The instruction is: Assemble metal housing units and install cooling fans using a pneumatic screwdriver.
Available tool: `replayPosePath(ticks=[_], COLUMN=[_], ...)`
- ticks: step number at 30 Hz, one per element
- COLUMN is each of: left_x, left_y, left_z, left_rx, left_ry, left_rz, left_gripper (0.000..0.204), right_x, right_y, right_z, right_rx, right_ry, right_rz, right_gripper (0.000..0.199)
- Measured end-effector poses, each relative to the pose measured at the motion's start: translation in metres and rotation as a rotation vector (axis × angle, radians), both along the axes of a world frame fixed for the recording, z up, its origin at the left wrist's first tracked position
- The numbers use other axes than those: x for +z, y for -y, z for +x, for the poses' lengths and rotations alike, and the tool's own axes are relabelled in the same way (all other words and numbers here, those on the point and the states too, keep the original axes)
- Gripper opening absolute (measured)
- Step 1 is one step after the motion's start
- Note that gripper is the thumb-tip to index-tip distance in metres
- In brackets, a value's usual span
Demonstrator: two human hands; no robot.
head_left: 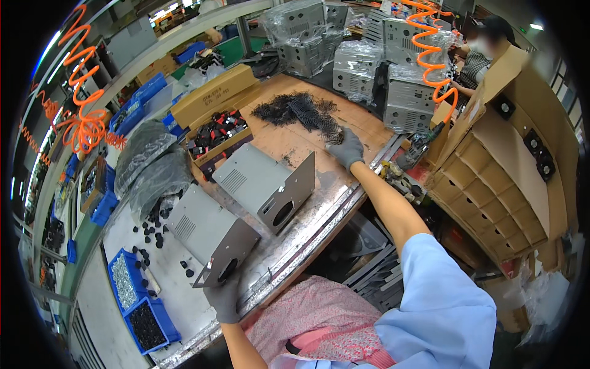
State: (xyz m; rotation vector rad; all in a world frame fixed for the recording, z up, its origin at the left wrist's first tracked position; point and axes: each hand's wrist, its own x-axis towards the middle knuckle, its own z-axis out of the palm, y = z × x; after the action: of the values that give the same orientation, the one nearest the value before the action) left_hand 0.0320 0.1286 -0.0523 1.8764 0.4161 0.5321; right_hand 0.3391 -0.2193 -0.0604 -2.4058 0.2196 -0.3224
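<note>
My gloved left hand (225,300) is at the near lower corner of a grey metal casing (206,227), gripping its front panel; some fingers are hidden by the metal. That casing has vent slots and a round opening in its end panel. Just beyond it stands a second grey casing (258,178) of the same shape. My right arm stretches far across the table. The gloved right hand (348,149) closes on a black wire fan guard (332,134) at the near end of a loose pile of fan guards (295,112).
Blue bins hold silvery screws (123,281) and small black parts (147,326). A carton (218,135) contains black and red parts. Wrapped metal casings (356,67) are stacked at the back. Orange coiled hoses (430,52) hang overhead. A person works beyond a divided cardboard box (491,190).
</note>
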Motion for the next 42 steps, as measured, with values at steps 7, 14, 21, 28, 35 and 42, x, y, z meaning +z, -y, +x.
replayPosePath(ticks=[7,14,21,28,35,42], left_x=[0.009,0.005,0.000,0.007,0.023,0.011], left_y=[0.000,0.000,0.000,0.000,0.019,0.064], left_z=[0.001,0.007,0.000,-0.001,-0.013,-0.063], left_rx=[0.011,0.019,-0.006,-0.050,0.050,0.148], left_ry=[-0.112,-0.009,0.057,0.023,0.160,0.133], left_rz=[0.057,0.066,0.074,0.082,-0.184,-0.208], left_gripper=[0.051,0.048,0.043,0.049,0.052,0.027], right_x=[-0.005,-0.005,-0.006,0.003,0.004,0.018], right_y=[-0.025,-0.066,-0.085,-0.080,-0.076,-0.109], right_z=[-0.104,-0.165,-0.187,-0.196,-0.200,-0.243], right_rx=[0.240,0.438,0.448,0.436,0.340,0.722], right_ry=[0.251,0.394,0.394,0.361,0.421,0.385], right_rz=[0.653,0.309,-0.105,-0.029,-0.127,-0.048], right_gripper=[0.072,0.070,0.081,0.089,0.087,0.083])
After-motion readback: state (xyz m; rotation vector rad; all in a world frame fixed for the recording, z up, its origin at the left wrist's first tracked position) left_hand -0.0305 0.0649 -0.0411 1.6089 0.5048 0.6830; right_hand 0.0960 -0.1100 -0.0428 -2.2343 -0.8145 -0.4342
